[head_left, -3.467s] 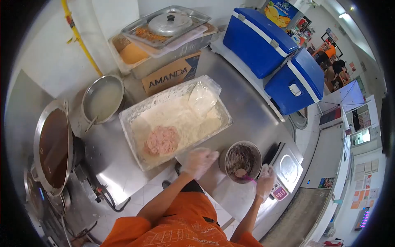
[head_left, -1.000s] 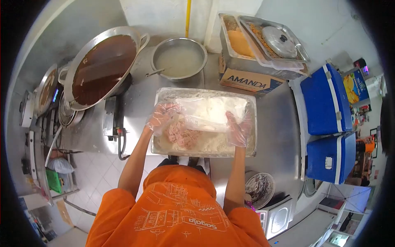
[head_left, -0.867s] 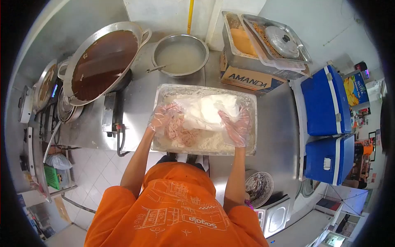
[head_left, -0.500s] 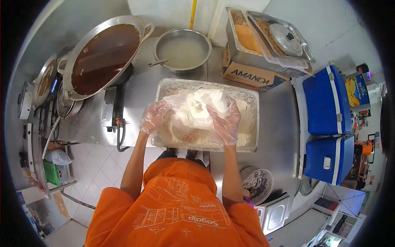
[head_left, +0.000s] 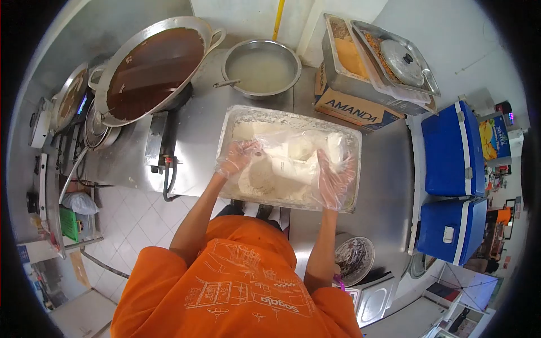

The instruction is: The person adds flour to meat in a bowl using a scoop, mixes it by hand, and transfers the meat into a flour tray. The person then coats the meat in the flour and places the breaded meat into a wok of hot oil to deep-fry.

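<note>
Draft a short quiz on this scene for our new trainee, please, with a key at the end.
1. Multiple choice: over the tray, what do the left hand and right hand hold?
a) a metal lid
b) clear plastic
c) a rolling pin

2. True or false: the round bowl contains cloudy, pale liquid.

3. Fill in the blank: the word printed on the cardboard box is ____.

Key: 1. b; 2. True; 3. AMANDA
</note>
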### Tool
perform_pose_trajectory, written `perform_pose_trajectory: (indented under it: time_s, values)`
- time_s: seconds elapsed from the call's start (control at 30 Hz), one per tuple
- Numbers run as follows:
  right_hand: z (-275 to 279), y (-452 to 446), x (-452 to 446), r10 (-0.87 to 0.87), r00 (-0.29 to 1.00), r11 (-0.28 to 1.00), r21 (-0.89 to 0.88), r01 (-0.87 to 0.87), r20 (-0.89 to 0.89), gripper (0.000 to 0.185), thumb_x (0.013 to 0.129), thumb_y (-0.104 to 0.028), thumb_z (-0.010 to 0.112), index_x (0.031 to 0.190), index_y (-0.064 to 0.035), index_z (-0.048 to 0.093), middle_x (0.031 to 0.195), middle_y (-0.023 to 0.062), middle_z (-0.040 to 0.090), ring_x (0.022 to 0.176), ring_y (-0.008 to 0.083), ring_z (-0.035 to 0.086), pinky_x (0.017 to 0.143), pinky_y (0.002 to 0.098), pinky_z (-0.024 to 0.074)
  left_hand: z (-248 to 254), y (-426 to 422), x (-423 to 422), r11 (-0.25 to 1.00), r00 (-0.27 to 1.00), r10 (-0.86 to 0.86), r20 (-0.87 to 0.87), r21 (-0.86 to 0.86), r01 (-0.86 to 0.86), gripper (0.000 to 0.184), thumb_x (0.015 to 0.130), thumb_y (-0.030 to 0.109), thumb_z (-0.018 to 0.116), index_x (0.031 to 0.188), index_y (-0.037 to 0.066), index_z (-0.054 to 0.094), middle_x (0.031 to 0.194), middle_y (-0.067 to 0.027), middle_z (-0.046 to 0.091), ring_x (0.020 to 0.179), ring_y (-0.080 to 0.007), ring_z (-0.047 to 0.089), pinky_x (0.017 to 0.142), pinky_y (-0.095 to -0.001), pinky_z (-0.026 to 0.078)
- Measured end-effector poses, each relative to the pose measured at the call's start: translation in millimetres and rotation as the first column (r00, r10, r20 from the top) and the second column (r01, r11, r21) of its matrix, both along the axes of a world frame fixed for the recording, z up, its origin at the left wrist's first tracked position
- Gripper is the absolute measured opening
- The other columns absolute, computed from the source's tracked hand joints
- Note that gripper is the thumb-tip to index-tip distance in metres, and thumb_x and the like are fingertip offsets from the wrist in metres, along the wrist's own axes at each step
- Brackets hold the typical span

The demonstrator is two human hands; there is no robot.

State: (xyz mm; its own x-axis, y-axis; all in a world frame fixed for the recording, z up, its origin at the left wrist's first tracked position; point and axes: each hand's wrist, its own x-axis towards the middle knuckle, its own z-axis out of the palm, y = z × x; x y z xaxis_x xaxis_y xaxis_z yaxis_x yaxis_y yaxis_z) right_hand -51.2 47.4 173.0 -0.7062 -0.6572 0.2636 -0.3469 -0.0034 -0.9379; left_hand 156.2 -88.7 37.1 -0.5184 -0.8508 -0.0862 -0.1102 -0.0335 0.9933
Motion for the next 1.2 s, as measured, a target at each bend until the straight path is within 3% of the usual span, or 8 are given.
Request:
perform_pose_trajectory:
  time_s: [0.07,0.17,0.27,0.4,0.57,0.83,1.0,1.2]
  values:
    - [-3.3,-11.1,3.7,0.050,0.981,0.999,0.003,-0.051,-0.186,0.050,0.076,-0.012,0.081,0.118,0.0017,0.058,0.108,0.0119,0.066,0.099,0.0216,0.063,0.089,0.0329,0.0524,-10.7,-9.3,1.2,0.987,0.967,0.098,-0.234,0.150,-0.063,0.017,0.092,0.012,0.061,0.098,0.000,0.071,0.092,-0.0048,0.072,0.083,-0.0146,0.065,0.075,-0.0263,0.050]
    - [3.5,-14.1,18.9,0.017,0.997,1.000,0.023,-0.019,0.072,0.050,0.078,-0.011,0.078,0.121,0.0013,0.056,0.112,0.0129,0.063,0.103,0.0226,0.060,0.091,0.0340,0.0489,-2.6,-21.5,24.6,0.861,0.984,0.113,0.139,-0.507,-0.027,0.018,0.091,0.010,0.062,0.100,-0.003,0.070,0.094,-0.0081,0.072,0.088,-0.0145,0.066,0.078,-0.0280,0.053]
    - [-7.3,-12.8,13.8,0.033,0.992,0.999,0.028,-0.037,0.125,0.049,0.080,-0.010,0.077,0.122,0.0013,0.055,0.114,0.0128,0.061,0.105,0.0223,0.058,0.092,0.0344,0.0469,30.7,-24.0,32.6,0.986,0.949,0.105,0.296,-0.155,-0.060,0.018,0.091,0.007,0.060,0.106,0.001,0.068,0.110,-0.0109,0.069,0.103,-0.0186,0.064,0.087,-0.0290,0.052]
    - [-22.5,-4.3,-1.5,-0.036,0.933,0.993,-0.096,0.075,0.359,0.047,0.082,-0.012,0.076,0.121,0.0020,0.055,0.115,0.0125,0.061,0.106,0.0202,0.057,0.094,0.0335,0.0456,17.6,-18.9,26.2,0.932,0.959,0.144,0.246,-0.360,-0.047,0.016,0.089,0.005,0.061,0.102,0.000,0.068,0.103,-0.0097,0.071,0.095,-0.0179,0.066,0.083,-0.0292,0.052]
    - [-32.3,-7.9,2.1,0.004,0.986,0.995,-0.098,0.013,0.168,0.037,0.083,-0.011,0.075,0.114,-0.0004,0.059,0.107,0.0097,0.064,0.097,0.0167,0.060,0.084,0.0325,0.0502,-16.5,-23.7,22.4,0.843,0.900,0.260,0.351,-0.537,-0.034,0.027,0.090,0.028,0.061,0.102,0.006,0.071,0.083,-0.0113,0.071,0.074,-0.0200,0.067,0.069,-0.0337,0.051]
    - [-22.1,-1.6,13.4,0.024,0.994,1.000,0.009,-0.023,-0.104,0.047,0.081,-0.019,0.077,0.121,-0.0035,0.059,0.103,0.0112,0.066,0.092,0.0163,0.061,0.079,0.0302,0.0510,47.5,13.4,30.3,0.936,0.927,0.208,0.312,-0.338,-0.096,0.015,0.091,0.008,0.057,0.089,0.001,0.070,0.083,-0.0062,0.071,0.073,-0.0126,0.063,0.069,-0.0280,0.050]
    - [-142.4,33.2,-63.8,-0.120,0.678,0.961,-0.086,0.262,0.725,0.058,0.084,-0.019,0.075,0.133,0.0008,0.051,0.113,0.0128,0.063,0.096,0.0213,0.061,0.082,0.0334,0.0509,106.3,27.7,-29.9,0.881,0.888,0.131,0.441,-0.462,0.099,0.014,0.089,0.011,0.058,0.097,0.010,0.070,0.077,-0.0074,0.068,0.066,-0.0211,0.063,0.062,-0.0361,0.052]
    - [-151.6,53.7,-69.4,-0.246,0.520,0.898,-0.009,0.439,0.818,0.060,0.087,-0.032,0.070,0.131,0.0022,0.048,0.118,0.0139,0.060,0.100,0.0258,0.060,0.087,0.0362,0.0488,138.9,38.9,-118.7,0.498,0.923,-0.090,0.374,-0.786,0.366,0.028,0.078,0.013,0.065,0.106,0.010,0.068,0.093,-0.0121,0.068,0.083,-0.0293,0.066,0.074,-0.0395,0.054]
